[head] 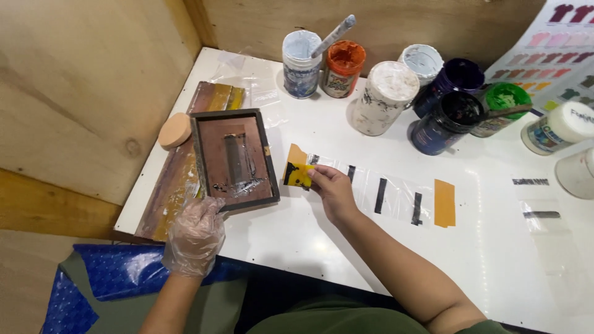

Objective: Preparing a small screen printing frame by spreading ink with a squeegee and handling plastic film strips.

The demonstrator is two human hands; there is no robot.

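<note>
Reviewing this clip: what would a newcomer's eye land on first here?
Probably the cluster of open paint jars at the back of the white table. Next, the small framed screen at the table's left end, steadied by the gloved left hand, while the bare right hand presses yellow tape on a clear strip.

At the back of the white table you see many paint jars. A white jar has a stirring stick standing in it, and an orange jar is touching it on the side. Near them stands a bigger white jar, and a second white one is behind it. Two dark jars are close together, beside a green jar. A colour chart lies at the far corner. A round tan lid rests on a stained board. Below the table edge you see a blue sheet.
</note>
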